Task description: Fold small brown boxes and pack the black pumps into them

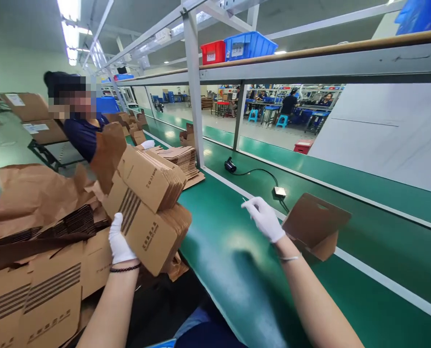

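A thick bundle of flat, unfolded cardboard boxes (153,237), printed with dark stripes and lettering, is tilted in the air over the left edge of the green table. My left hand (120,241), in a white glove, grips its near left side; some fingers are hidden behind the cardboard. Over the green surface, my right hand (264,218), also gloved, has its fingers partly stretched out and apart, with no clear object in them. Close to its wrist stands a folded, open cardboard box (315,227).
More flat boxes (52,295) and brown wrapping paper (37,191) lie at left. Beyond my bundle is another cardboard stack (179,159), near a co-worker (83,130). A black device (230,165) with a cable lies on the table (222,251). A metal post (194,92) rises there.
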The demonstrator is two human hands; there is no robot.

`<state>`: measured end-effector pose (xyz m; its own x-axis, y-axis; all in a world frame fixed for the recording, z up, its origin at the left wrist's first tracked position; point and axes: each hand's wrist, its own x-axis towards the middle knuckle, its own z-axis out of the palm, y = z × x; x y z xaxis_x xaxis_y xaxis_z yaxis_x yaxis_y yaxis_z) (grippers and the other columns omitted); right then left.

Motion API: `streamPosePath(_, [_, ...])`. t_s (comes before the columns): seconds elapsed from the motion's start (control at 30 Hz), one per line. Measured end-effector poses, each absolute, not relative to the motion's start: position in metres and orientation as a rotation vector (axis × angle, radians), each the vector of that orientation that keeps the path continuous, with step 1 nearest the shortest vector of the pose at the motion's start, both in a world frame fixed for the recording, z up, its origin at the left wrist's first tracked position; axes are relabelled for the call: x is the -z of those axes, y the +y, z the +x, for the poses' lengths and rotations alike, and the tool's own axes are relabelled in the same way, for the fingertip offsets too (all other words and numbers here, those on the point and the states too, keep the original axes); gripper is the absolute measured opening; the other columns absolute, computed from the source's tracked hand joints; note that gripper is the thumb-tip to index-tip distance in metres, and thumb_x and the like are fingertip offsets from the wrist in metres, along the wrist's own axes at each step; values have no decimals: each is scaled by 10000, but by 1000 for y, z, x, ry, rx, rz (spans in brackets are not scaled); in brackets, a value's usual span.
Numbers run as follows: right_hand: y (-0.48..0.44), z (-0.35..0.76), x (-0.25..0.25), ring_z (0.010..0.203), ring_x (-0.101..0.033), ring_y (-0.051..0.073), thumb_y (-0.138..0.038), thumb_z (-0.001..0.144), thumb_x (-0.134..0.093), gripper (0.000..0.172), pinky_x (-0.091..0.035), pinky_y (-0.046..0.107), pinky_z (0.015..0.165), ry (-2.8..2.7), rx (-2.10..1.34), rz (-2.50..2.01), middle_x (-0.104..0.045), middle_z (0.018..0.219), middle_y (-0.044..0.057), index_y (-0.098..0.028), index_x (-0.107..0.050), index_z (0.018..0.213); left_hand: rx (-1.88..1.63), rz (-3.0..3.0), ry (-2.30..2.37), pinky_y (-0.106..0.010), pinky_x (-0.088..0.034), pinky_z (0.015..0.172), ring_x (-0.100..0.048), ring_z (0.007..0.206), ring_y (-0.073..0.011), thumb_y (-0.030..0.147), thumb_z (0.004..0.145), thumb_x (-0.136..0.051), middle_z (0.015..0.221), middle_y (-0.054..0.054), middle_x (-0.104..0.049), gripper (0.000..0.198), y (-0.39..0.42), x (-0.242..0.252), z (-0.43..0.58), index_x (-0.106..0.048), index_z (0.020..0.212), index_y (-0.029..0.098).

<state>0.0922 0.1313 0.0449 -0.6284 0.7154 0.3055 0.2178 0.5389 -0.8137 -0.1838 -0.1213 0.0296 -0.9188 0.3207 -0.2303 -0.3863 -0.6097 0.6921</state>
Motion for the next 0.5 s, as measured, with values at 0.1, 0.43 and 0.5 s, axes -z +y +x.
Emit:
streamPosePath(0.1, [165,79,-77,669,-572,149,-307,830,-585,149,-439,266,638,-2409,-861,-917,-649,733,-7,-194,-620,739,-2449,-91,1092,-221,-608,637,-715,630,-123,278,975,-429,763,47,-773,277,-126,-29,-176,-702,952,239])
streamPosePath(0.43, [294,122,-159,837,-661,149,-363,1013,-512,282,-557,322,767,-2408,-335,-1414,-667,972,34,-122,-658,1024,-1968,-214,1133,-389,-659,586,-760,701,-273,253,856,-499,852,-40,-795,362,-111,-27,-145,-671,1174,266])
streamPosePath(0.5, [306,150,-171,927,-658,171,-373,1002,-535,281,-562,364,821,-2281,-171,-1380,-654,1083,55,-139,-635,1122,-1811,-151,1114,-470,-658,646,-760,756,-334,243,821,-541,898,-116,-790,429,-101,-27,-142,-644,1234,187])
